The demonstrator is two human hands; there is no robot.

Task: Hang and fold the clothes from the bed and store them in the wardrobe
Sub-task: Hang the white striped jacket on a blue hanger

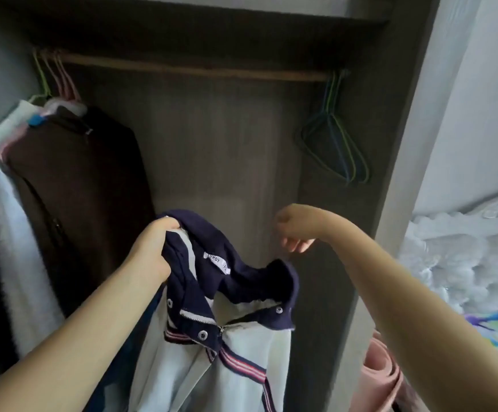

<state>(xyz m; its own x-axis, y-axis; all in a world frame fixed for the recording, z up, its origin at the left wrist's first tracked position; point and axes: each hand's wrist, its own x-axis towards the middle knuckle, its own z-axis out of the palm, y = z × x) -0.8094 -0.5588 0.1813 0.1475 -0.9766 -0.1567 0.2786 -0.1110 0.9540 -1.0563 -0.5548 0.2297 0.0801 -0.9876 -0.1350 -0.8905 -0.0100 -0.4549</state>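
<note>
Below the wardrobe rail [182,68], left hand [149,248] clamps the jacket [212,337] collar, holding it open; right hand [293,230], fingers loosely curled, empty, probably bound for the spare hangers [335,144] at the rail's right end.

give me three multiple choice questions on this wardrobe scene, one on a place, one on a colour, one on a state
1. Where do the empty hangers hang on the wardrobe rod?
A. at its right end
B. at its middle
C. on the floor

2. What colour is the collar of the jacket being held?
A. red
B. navy
C. yellow

3. What is the left hand doing?
A. resting flat on the shelf
B. hanging free with nothing in it
C. holding the jacket by its collar

Answers:
1 A, the bare green and blue hangers cluster by the right wall.
2 B, the collar is dark navy above the pale body.
3 C, its fingers curl round the collar fabric, while the right hand holds nothing visible.
</note>
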